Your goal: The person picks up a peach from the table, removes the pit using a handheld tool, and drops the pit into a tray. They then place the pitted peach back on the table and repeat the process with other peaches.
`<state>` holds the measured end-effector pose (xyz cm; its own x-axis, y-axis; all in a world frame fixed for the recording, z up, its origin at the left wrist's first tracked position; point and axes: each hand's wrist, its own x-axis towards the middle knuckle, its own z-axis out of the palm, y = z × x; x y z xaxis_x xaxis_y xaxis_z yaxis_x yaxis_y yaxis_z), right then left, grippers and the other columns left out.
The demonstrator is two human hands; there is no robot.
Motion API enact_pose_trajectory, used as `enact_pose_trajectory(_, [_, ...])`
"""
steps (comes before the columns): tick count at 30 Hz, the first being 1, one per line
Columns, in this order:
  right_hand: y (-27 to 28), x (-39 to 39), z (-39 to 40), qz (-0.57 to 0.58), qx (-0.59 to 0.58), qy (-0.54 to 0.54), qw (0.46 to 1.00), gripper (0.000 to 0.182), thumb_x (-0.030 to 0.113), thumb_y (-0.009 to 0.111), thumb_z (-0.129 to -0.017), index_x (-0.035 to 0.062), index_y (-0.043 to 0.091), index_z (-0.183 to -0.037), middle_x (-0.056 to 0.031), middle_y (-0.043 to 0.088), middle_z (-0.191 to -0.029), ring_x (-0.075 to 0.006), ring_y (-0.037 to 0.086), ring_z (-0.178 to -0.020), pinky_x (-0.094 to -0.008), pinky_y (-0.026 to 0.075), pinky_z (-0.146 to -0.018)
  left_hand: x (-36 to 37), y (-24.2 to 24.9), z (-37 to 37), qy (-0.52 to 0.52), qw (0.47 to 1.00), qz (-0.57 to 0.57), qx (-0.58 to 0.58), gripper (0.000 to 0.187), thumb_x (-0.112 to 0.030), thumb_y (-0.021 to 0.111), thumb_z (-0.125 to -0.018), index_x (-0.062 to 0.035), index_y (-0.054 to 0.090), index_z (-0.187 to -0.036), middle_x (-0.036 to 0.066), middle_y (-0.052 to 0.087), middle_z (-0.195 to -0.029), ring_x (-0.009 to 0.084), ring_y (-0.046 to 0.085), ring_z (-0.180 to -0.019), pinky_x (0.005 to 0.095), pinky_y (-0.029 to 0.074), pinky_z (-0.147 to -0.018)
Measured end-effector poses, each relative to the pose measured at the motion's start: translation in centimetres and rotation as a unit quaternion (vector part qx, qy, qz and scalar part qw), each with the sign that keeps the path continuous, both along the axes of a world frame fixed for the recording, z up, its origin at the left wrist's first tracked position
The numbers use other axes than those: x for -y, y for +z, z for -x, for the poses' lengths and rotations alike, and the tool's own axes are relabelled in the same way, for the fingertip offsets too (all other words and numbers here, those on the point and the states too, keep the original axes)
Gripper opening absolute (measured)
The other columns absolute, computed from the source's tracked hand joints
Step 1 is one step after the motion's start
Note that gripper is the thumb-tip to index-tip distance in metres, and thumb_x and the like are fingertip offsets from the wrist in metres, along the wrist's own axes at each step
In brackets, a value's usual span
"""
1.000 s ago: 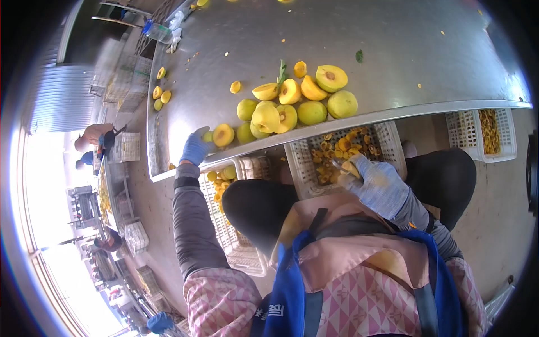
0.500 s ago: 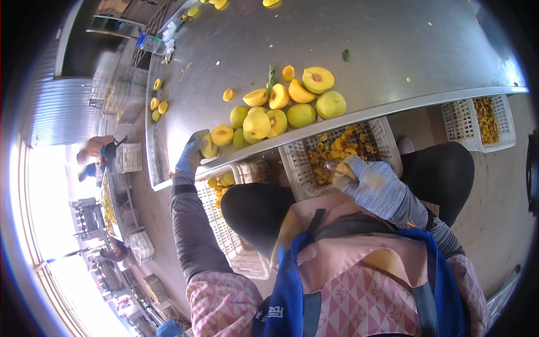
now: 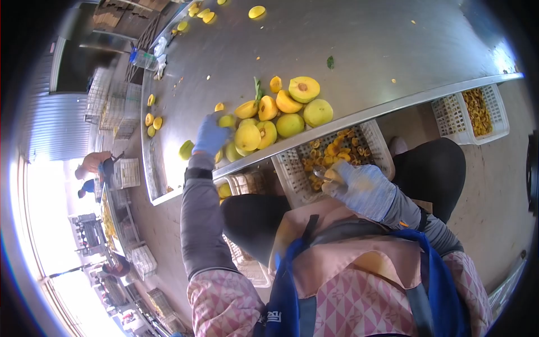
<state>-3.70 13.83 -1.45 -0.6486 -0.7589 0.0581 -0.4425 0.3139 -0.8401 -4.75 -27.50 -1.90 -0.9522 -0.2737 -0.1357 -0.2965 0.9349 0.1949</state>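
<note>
On the metal table lies a pile of yellow-green peaches, some whole-looking and some cut side up with orange flesh. My left hand, in a blue-grey glove, is at the pile's left end, its fingers against a green peach; motion blurs them. A single green peach lies left of that wrist, by the table edge. My right hand, in a stained glove, is closed around a small metal tool, its tip partly visible. This hand hovers over a white crate holding orange-brown pieces.
The metal rim runs between table and crates. Another crate of brown pieces stands right; a further crate is by my left knee. Peach halves and a plastic bottle lie at the left side. A person bends in the background.
My left hand has moved right and up from the table edge into the pile. A green peach now lies left of it. My right hand stays over the crate with the tool.
</note>
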Motion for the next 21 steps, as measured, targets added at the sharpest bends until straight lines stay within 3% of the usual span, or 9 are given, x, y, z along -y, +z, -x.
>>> enact_pose_trajectory(2, [-0.4, -0.1, 0.0, -0.001, 0.002, -0.01, 1.0, 0.033, 0.031, 0.064, -0.09, 0.0019, 0.054, -0.103, -0.0166, 0.064, -0.086, -0.0378, 0.065, -0.075, -0.0424, 0.052, -0.063, 1.0, 1.3, -1.1, 0.135, 0.917, -0.356, -0.123, 0.046, -0.017, 0.063, -0.086, -0.0032, 0.052, -0.129, 0.017, 0.061, -0.117, 0.0258, 0.064, -0.092, 0.033, 0.054, -0.076])
enact_pose_trajectory(3, [-0.4, 0.0, -0.1, -0.001, 0.003, -0.013, 1.0, 0.034, 0.031, 0.064, -0.09, 0.0022, 0.054, -0.104, -0.0169, 0.064, -0.085, -0.0385, 0.064, -0.076, -0.0429, 0.052, -0.064, -0.5, 2.4, -1.9, 0.132, 0.917, -0.356, -0.118, 0.046, -0.017, 0.063, -0.086, -0.0032, 0.052, -0.129, 0.017, 0.061, -0.117, 0.0258, 0.064, -0.092, 0.033, 0.054, -0.076])
enact_pose_trajectory(5, [0.8, 0.2, 0.1, -0.003, 0.03, -0.019, 0.999, 0.035, 0.031, 0.065, -0.089, 0.0024, 0.054, -0.106, -0.0172, 0.063, -0.085, -0.0391, 0.064, -0.076, -0.0434, 0.052, -0.064, -5.8, 5.5, -3.5, 0.112, 0.657, -0.713, -0.216, 0.049, -0.029, 0.056, -0.09, 0.0004, 0.049, -0.129, 0.023, 0.061, -0.114, 0.0257, 0.064, -0.082, 0.031, 0.055, -0.066])
enact_pose_trajectory(8, [1.6, 1.1, 0.1, 0.003, 0.064, -0.03, 0.997, 0.038, 0.031, 0.067, -0.087, 0.0027, 0.054, -0.109, -0.0188, 0.063, -0.086, -0.0401, 0.064, -0.077, -0.0445, 0.052, -0.066, -12.4, 6.0, -4.5, 0.19, 0.597, -0.753, -0.202, 0.054, -0.037, 0.05, -0.093, 0.001, 0.047, -0.13, 0.026, 0.059, -0.116, 0.0258, 0.062, -0.079, 0.0319, 0.053, -0.061])
enact_pose_trajectory(12, [1.6, 1.6, 0.1, 0.095, 0.06, -0.08, 0.99, 0.04, 0.031, 0.07, -0.085, 0.0034, 0.054, -0.109, -0.0203, 0.064, -0.089, -0.0402, 0.064, -0.081, -0.044, 0.052, -0.067, -19.6, 4.7, -5.4, 0.095, 0.563, -0.809, -0.141, 0.053, -0.039, 0.05, -0.093, -0.0003, 0.047, -0.129, 0.024, 0.059, -0.118, 0.027, 0.062, -0.08, 0.0311, 0.05, -0.056])
enact_pose_trajectory(14, [2.1, 1.7, -0.1, 0.222, 0.158, -0.13, 0.953, 0.04, 0.029, 0.071, -0.084, 0.0041, 0.055, -0.111, -0.0184, 0.066, -0.092, -0.0395, 0.065, -0.086, -0.0423, 0.053, -0.07, -22.7, 4.9, -5.6, 0.106, 0.744, -0.629, -0.197, 0.053, -0.041, 0.048, -0.094, -0.0008, 0.048, -0.128, 0.021, 0.06, -0.116, 0.025, 0.061, -0.08, 0.031, 0.049, -0.055])
enact_pose_trajectory(17, [1.5, 2.0, 0.5, 0.263, 0.151, -0.157, 0.94, 0.039, 0.029, 0.071, -0.084, 0.0038, 0.056, -0.111, -0.019, 0.066, -0.095, -0.0384, 0.065, -0.088, -0.0415, 0.053, -0.074, -23.9, 3.7, -6.3, 0.065, 0.846, -0.489, -0.2, 0.044, -0.024, 0.047, -0.097, 0.0015, 0.047, -0.133, 0.017, 0.06, -0.118, 0.0251, 0.061, -0.1, 0.031, 0.054, -0.081])
enact_pose_trajectory(18, [1.2, 1.9, 0.6, 0.257, 0.16, -0.152, 0.941, 0.039, 0.028, 0.072, -0.084, 0.0032, 0.057, -0.109, -0.0189, 0.066, -0.096, -0.0372, 0.065, -0.091, -0.0406, 0.053, -0.076, -23.7, 3.3, -6.4, 0.064, 0.571, -0.795, -0.195, 0.041, -0.022, 0.046, -0.098, 0.0006, 0.047, -0.133, 0.016, 0.056, -0.125, 0.0252, 0.055, -0.115, 0.0347, 0.045, -0.1])
enact_pose_trajectory(21, [1.6, 1.2, 0.6, 0.196, 0.159, -0.119, 0.96, 0.042, 0.023, 0.073, -0.085, -0.0001, 0.056, -0.116, -0.012, 0.066, -0.102, -0.0224, 0.065, -0.093, -0.0317, 0.051, -0.084, -23.9, 2.7, -6.6, 0.065, 0.555, -0.811, -0.175, 0.041, -0.024, 0.044, -0.1, 0.0004, 0.048, -0.132, 0.017, 0.05, -0.133, 0.0256, 0.047, -0.124, 0.0391, 0.035, -0.109])
